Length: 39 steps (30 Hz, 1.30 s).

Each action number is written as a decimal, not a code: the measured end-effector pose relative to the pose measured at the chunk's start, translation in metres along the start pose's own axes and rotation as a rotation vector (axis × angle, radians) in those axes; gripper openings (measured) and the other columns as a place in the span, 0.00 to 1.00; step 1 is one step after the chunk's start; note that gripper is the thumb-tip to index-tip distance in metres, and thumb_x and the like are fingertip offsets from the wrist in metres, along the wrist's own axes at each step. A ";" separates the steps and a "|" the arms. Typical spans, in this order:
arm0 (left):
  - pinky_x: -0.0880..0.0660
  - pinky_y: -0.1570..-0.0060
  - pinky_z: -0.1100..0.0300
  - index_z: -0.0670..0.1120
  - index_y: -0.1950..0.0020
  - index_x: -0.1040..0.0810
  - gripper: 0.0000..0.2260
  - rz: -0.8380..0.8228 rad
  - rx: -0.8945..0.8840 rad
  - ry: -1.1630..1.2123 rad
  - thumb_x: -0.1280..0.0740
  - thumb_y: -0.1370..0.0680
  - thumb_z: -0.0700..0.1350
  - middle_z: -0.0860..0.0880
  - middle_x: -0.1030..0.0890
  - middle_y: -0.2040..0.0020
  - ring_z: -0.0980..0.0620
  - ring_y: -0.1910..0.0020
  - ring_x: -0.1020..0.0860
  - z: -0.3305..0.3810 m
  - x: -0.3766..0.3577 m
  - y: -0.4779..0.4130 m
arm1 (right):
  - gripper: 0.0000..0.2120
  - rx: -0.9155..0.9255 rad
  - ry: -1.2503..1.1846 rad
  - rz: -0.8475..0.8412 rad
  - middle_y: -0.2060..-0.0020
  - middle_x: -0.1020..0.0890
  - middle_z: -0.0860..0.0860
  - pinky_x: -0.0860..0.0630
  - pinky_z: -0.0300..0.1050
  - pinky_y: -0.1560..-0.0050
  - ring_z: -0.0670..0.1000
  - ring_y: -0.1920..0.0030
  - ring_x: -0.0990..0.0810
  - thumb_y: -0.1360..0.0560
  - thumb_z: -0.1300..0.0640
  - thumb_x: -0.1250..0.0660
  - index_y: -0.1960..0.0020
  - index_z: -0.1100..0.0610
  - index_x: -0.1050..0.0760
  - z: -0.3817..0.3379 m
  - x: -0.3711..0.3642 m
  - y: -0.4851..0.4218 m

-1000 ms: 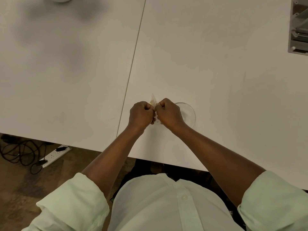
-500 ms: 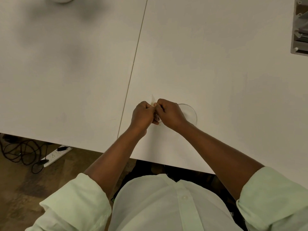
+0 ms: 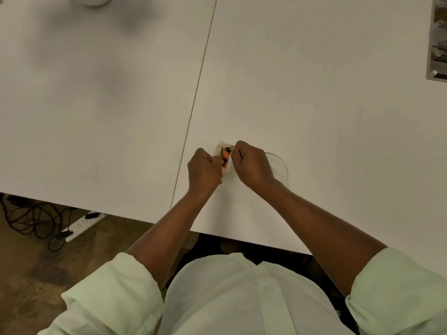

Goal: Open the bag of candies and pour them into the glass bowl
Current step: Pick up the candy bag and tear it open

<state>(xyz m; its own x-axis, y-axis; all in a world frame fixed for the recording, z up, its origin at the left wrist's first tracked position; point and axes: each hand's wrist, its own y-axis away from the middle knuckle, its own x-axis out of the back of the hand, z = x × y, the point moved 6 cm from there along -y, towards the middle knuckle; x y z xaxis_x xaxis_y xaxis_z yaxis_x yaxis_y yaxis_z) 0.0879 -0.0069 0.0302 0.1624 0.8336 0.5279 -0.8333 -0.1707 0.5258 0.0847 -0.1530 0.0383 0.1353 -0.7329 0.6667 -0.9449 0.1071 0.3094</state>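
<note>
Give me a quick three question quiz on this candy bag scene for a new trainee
1. True or false: both hands grip the candy bag.
2. The glass bowl sits by which hand: A) left hand B) right hand?
3. Fill in: the bowl holds ____ candies.

Key: 1 true. 2 B. 3 no.
</note>
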 end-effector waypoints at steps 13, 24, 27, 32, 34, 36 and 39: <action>0.31 0.66 0.63 0.44 0.49 0.24 0.08 -0.033 -0.238 -0.205 0.30 0.23 0.47 0.52 0.23 0.65 0.55 0.65 0.25 0.023 0.000 -0.016 | 0.20 -0.025 0.125 -0.129 0.74 0.29 0.45 0.40 0.44 0.70 0.54 0.67 0.27 0.18 0.48 0.40 0.68 0.50 0.37 0.002 -0.002 -0.003; 0.27 0.63 0.56 0.41 0.57 0.22 0.02 0.078 -0.309 -0.317 0.34 0.24 0.37 0.49 0.21 0.64 0.48 0.62 0.23 0.033 0.015 -0.026 | 0.18 -0.101 0.203 -0.052 0.71 0.27 0.52 0.25 0.51 0.61 0.57 0.66 0.29 0.21 0.52 0.38 0.67 0.56 0.37 0.009 0.015 -0.005; 0.28 0.64 0.56 0.42 0.56 0.22 0.02 0.068 -0.307 -0.315 0.32 0.24 0.40 0.52 0.24 0.68 0.48 0.64 0.24 0.033 0.014 -0.025 | 0.18 -0.122 0.184 -0.040 0.71 0.27 0.52 0.24 0.52 0.60 0.57 0.65 0.28 0.21 0.51 0.38 0.67 0.55 0.36 0.011 0.015 -0.004; 0.32 0.66 0.59 0.41 0.55 0.22 0.05 0.039 -0.269 -0.258 0.30 0.24 0.43 0.52 0.25 0.69 0.53 0.68 0.26 0.030 0.012 -0.023 | 0.18 -0.170 0.164 -0.073 0.67 0.21 0.50 0.24 0.49 0.59 0.56 0.62 0.22 0.22 0.43 0.36 0.63 0.53 0.29 0.012 0.010 -0.001; 0.28 0.65 0.58 0.42 0.53 0.23 0.07 0.006 -0.243 -0.216 0.29 0.24 0.45 0.49 0.21 0.67 0.51 0.66 0.21 0.029 0.010 -0.021 | 0.17 -0.166 0.200 -0.106 0.66 0.20 0.50 0.25 0.48 0.60 0.56 0.61 0.21 0.22 0.43 0.35 0.64 0.53 0.29 0.010 0.007 -0.001; 0.23 0.63 0.55 0.43 0.49 0.24 0.09 -0.047 -0.204 -0.213 0.29 0.24 0.47 0.46 0.18 0.64 0.48 0.64 0.18 0.025 0.007 -0.019 | 0.17 -0.170 0.219 -0.114 0.66 0.21 0.50 0.28 0.46 0.62 0.55 0.61 0.21 0.22 0.46 0.35 0.66 0.52 0.31 0.010 0.005 -0.002; 0.19 0.60 0.47 0.43 0.47 0.25 0.09 -0.104 -0.147 -0.243 0.31 0.25 0.41 0.42 0.18 0.60 0.40 0.60 0.16 0.017 0.010 -0.019 | 0.16 -0.194 0.208 -0.084 0.66 0.21 0.50 0.29 0.46 0.62 0.55 0.62 0.22 0.23 0.49 0.35 0.67 0.52 0.33 0.012 0.009 -0.003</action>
<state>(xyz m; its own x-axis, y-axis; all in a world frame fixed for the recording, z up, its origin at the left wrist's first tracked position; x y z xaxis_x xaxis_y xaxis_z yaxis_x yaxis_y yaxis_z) 0.1146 -0.0042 0.0368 0.3579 0.6895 0.6298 -0.8702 0.0016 0.4927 0.0852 -0.1676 0.0350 0.2880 -0.5938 0.7513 -0.8558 0.1926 0.4802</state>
